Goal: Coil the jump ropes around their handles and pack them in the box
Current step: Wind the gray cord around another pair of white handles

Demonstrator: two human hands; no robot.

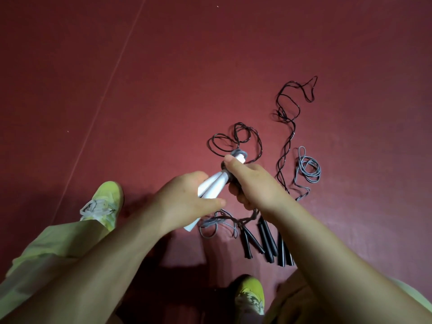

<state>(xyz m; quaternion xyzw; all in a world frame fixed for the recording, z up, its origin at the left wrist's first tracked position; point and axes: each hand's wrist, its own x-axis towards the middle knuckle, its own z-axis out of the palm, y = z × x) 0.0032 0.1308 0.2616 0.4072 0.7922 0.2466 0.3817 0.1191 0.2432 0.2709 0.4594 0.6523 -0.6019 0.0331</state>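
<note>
My left hand [187, 199] grips a pair of white jump-rope handles [216, 185] held together above the red floor. My right hand [252, 183] pinches the grey rope [237, 153] that is wound round the upper part of those handles. Loose black ropes [233, 139] lie in loops on the floor beyond my hands. Several black handles [268, 242] lie side by side below my right wrist. Another grey rope [307, 169] lies in a loose coil to the right. No box shows in the head view.
The floor [163, 90] is dark red with a thin pale line [100, 99] running diagonally at the left. My two yellow-green shoes [105, 202] [250, 295] and pale green trouser legs stand at the lower left and bottom.
</note>
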